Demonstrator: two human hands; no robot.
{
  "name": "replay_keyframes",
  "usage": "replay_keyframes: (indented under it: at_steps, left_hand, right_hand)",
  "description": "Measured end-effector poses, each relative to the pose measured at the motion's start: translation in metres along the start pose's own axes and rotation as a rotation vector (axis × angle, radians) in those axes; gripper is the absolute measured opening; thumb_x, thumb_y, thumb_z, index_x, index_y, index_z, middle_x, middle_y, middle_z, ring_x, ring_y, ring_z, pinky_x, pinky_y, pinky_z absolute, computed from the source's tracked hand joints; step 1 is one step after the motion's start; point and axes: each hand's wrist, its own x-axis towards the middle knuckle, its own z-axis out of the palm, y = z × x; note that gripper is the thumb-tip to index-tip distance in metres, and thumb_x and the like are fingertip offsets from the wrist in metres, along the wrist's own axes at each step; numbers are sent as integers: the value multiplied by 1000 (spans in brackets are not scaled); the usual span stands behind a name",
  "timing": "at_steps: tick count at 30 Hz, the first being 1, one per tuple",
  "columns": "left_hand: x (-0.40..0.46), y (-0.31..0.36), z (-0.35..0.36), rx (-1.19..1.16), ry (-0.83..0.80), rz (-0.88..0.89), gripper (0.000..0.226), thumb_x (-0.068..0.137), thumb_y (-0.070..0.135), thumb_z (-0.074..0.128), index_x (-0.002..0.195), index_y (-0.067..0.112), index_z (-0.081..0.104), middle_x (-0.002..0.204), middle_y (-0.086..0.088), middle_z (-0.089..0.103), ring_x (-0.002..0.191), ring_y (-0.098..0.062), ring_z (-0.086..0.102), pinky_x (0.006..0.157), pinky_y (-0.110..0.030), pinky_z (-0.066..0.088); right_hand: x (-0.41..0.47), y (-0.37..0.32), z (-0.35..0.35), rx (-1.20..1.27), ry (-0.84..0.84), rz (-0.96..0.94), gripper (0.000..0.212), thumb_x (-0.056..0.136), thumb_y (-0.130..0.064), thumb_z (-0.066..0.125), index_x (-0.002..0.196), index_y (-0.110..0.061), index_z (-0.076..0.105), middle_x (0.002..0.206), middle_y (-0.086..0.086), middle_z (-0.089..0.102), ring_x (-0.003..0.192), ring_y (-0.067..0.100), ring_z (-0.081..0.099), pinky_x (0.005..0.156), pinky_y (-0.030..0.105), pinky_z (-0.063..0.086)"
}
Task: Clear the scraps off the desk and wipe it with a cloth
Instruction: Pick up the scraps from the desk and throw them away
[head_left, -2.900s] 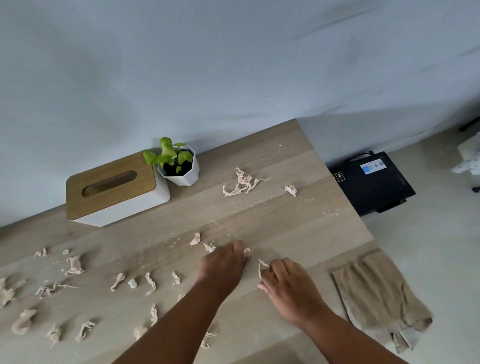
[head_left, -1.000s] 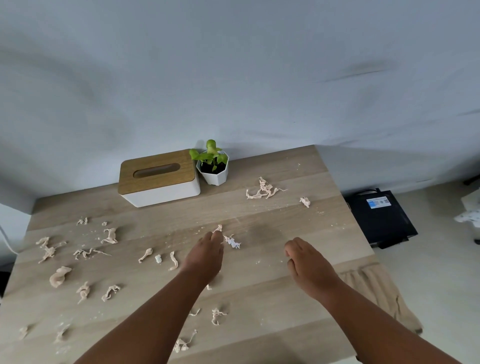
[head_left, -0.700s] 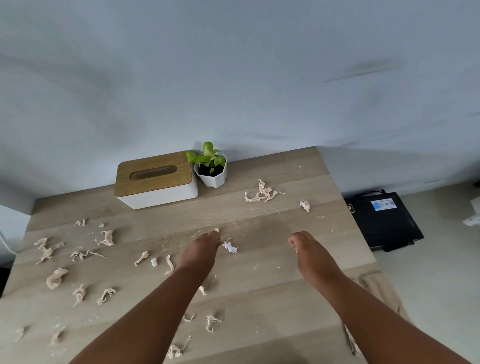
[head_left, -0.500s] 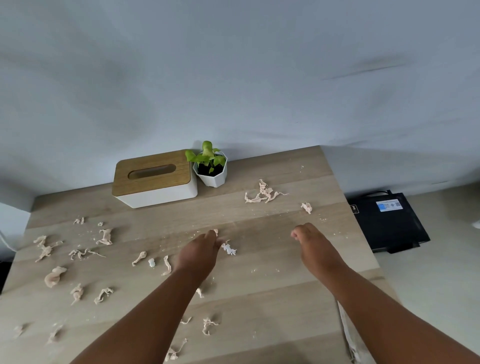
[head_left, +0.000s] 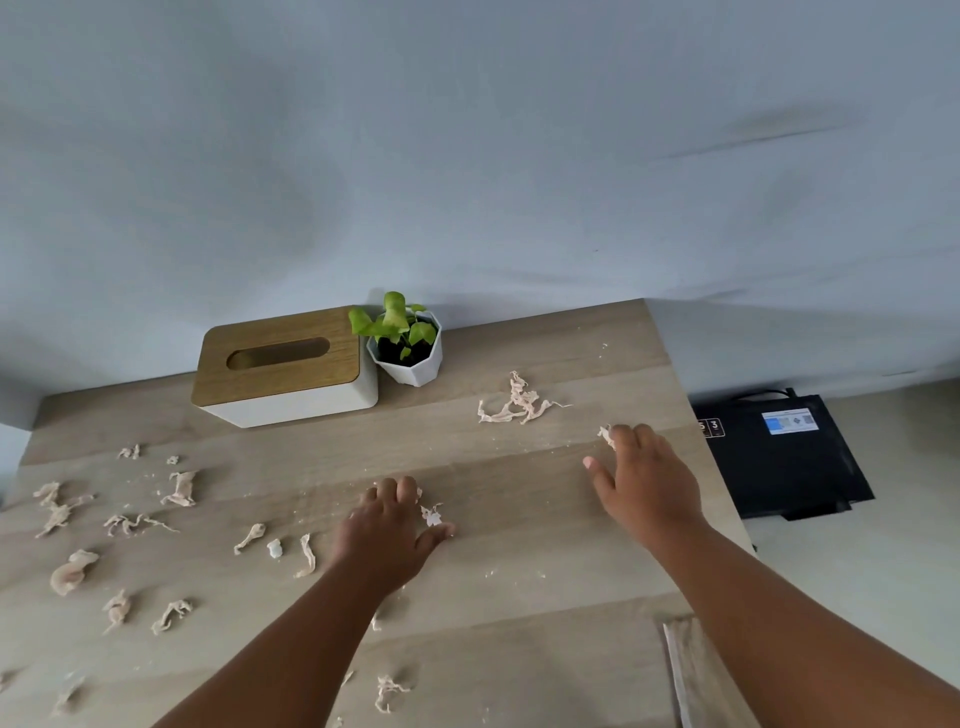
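Reaching outward, the right hand (head_left: 647, 480) has travelled from the middle of the table (head_left: 519, 571) toward its far right edge since the earlier frames, and its fingers (head_left: 631, 436) now touch the small scrap (head_left: 605, 434) that lay alone there. That scrap lies just ahead and a little to the left of the fingertips, right at them, so the coming pinch is a short curl inward, not another reach. Whether the fingers have already closed on it I cannot tell; they look loosely spread, thumb out to the left.

The left hand (head_left: 392, 530) has hardly moved. It rests palm down near the table's middle, fingers slightly apart, with a pale crumpled scrap (head_left: 431, 515) just beside its thumb and not gripped.

The tangled clump (head_left: 517, 405) lies beyond and to the left of the right hand, its long axis running roughly left to right across the table. The right hand is clearly the nearer one to it (the left would have to cross the whole middle).

Most of the scraps (head_left: 122, 525) are scattered over the left half, well apart from either hand, and more lie along the near edge. The cloth (head_left: 691, 670) shows only as a corner at the near right edge, under the right forearm. The tissue box (head_left: 283, 366) and potted plant (head_left: 405, 345) stand at the back, touching or nearly so.

I judge clearing is at an early stage and wiping has not begun.
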Motion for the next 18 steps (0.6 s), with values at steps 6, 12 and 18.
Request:
replay_keyframes:
  at_steps: [6, 12, 18]
  left_hand:
    - [-2, 3, -8, 89, 70, 66, 69, 89, 64, 39, 93, 1, 66, 79, -12, 62, 65, -32, 67, 41, -36, 54]
    - [2, 12, -16, 81, 78, 85, 43, 95, 38, 40, 85, 6, 67, 74, -10, 61, 60, -31, 64, 40, -38, 53]
    - [5, 22, -22, 64, 20, 87, 41, 92, 26, 37, 84, 0, 68, 72, -13, 62, 57, -33, 64, 39, -39, 53]
  right_hand:
    - [22, 2, 5, -5, -12, 39, 39, 95, -49, 59, 114, -14, 56, 107, 7, 57, 96, 29, 57, 62, 35, 48]
    - [28, -2, 16, -29, -25, 35, 22, 100, -28, 60, 107, -6, 60, 101, 14, 58, 88, 34, 58, 57, 37, 46]
    - [29, -4, 23, -45, -34, -1, 16, 104, -16, 53, 107, -1, 60, 98, 18, 59, 84, 36, 59, 57, 35, 36]
